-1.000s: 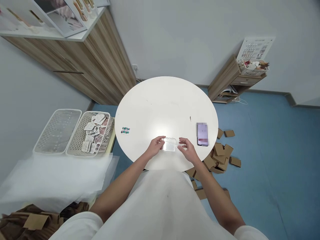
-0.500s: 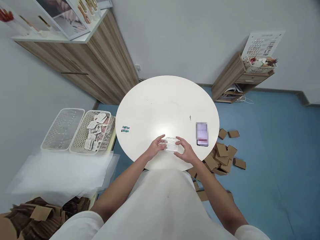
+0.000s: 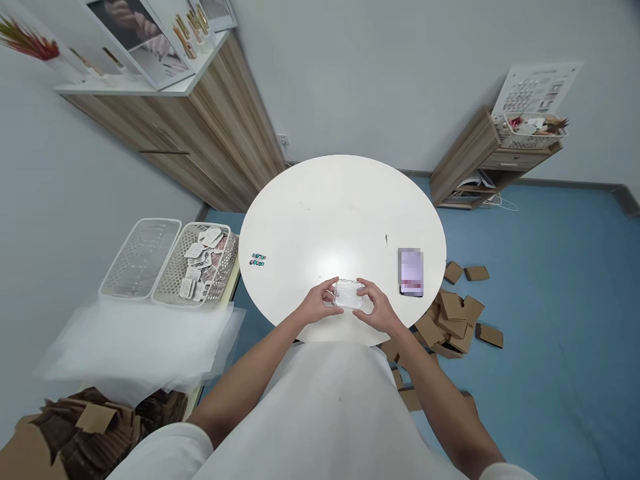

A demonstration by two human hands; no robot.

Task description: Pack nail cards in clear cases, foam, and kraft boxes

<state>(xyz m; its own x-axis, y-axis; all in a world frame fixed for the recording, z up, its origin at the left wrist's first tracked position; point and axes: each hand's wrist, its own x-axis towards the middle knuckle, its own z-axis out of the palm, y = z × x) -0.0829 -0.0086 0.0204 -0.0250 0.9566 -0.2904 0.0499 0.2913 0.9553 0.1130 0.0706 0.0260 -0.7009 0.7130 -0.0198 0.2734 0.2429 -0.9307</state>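
A small clear plastic case (image 3: 348,294) is held between my two hands over the near part of the white round table (image 3: 320,200). My left hand (image 3: 320,301) grips its left side, thumb at the lower edge and fingers at the upper edge. On the other side, my right hand (image 3: 376,308) holds the right edge between thumb and fingers. Two rows of small teal and dark pieces (image 3: 257,261) lie at the table's left. A phone with a pixelated screen (image 3: 411,272) rests at the right.
White baskets (image 3: 170,263), one with carded packets, stand left beside plastic sheets (image 3: 135,340). Brown cardboard boxes (image 3: 453,320) are scattered on the floor at right. A wooden cabinet (image 3: 225,120) and a small shelf (image 3: 480,160) stand behind the table.
The view has shifted slightly, moving the scene right. My left hand's fingers have spread farther around the case, which now faces up more plainly with its outline visible.
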